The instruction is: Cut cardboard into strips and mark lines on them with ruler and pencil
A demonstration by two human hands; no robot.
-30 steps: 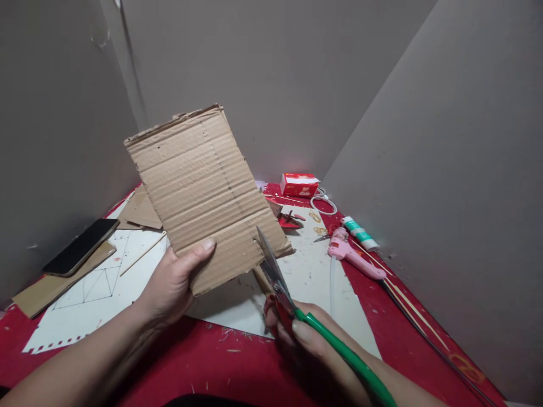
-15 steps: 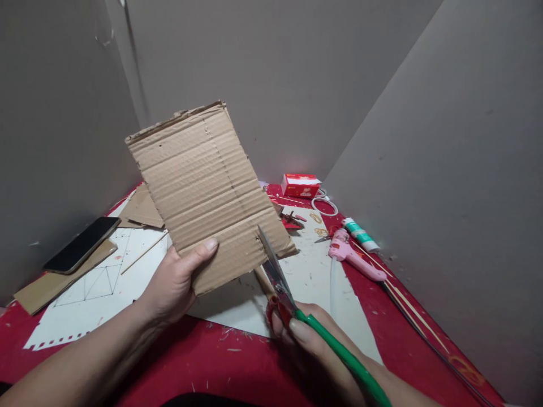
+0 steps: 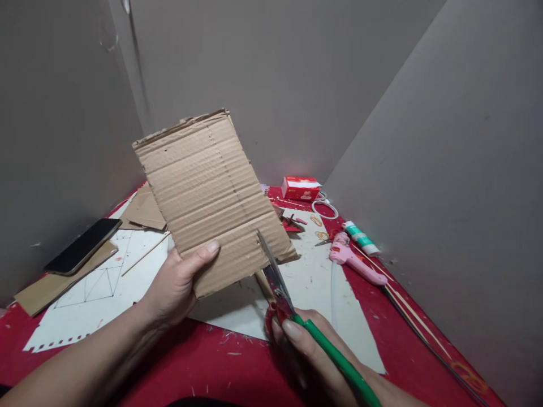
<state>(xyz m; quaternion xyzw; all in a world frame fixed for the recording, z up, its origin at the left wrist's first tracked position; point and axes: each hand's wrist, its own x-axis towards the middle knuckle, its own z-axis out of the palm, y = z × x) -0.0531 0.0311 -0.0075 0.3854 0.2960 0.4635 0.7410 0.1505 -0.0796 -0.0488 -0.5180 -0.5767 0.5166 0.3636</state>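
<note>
A corrugated cardboard piece (image 3: 203, 192) is held up and tilted above the table, with a line drawn down its right side. My left hand (image 3: 178, 277) grips its lower left corner, thumb on the front and fingers hidden behind. In my right hand (image 3: 305, 339) are scissors (image 3: 335, 353) with a green handle; the other handle, near my fingers, looks red. One blade lies over the front of the cardboard near its lower right edge, along the drawn line. The other blade passes behind and is partly hidden.
White paper sheets (image 3: 352, 322) cover part of the red table (image 3: 237, 373). A phone (image 3: 85, 243) lies on cardboard at left. A pink glue gun (image 3: 356, 260), a white-and-green tube (image 3: 360, 237), thin sticks (image 3: 419, 319) and a red tissue pack (image 3: 301, 188) are at right, near grey walls.
The cardboard's upper part has shifted slightly down and right in view. Both hands keep their grips, and the scissors stay at the cardboard's lower right edge.
</note>
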